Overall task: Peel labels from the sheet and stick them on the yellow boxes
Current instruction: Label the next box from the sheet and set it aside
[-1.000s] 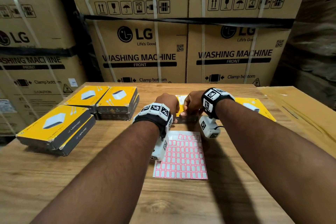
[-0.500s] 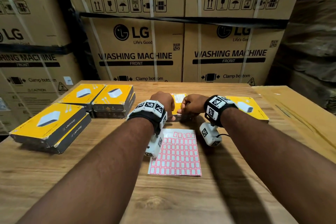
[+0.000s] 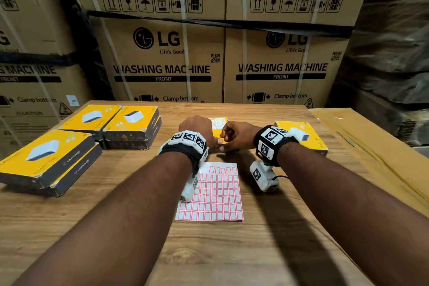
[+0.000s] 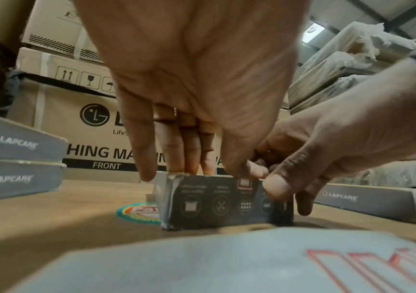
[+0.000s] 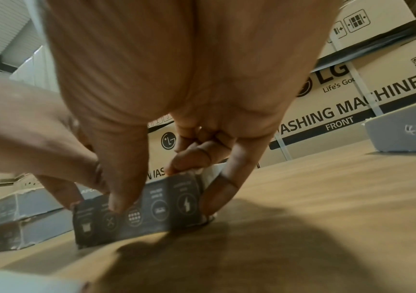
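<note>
A yellow box (image 3: 219, 126) lies mid-table with its dark front side (image 4: 214, 204) facing me. My left hand (image 3: 204, 133) rests its straight fingers (image 4: 187, 154) on the top of this box, and its thumb sits at the front top edge. A small red-bordered label (image 4: 244, 182) is on the front side just below that thumb. My right hand (image 3: 232, 138) grips the box's right end: its thumb (image 5: 124, 198) presses the front side and its little finger (image 5: 224, 188) curls round the end. The label sheet (image 3: 216, 195) lies flat in front of the box.
Stacked yellow boxes stand at the near left (image 3: 46, 153) and far left (image 3: 132, 121). One more yellow box (image 3: 308, 137) lies to the right of my right wrist. Large washing machine cartons (image 3: 167, 53) wall in the table's far edge. A cardboard slab (image 3: 371, 146) borders the right side.
Both hands have stayed on the middle box. My right wrist has sunk lower and a little to the right.
</note>
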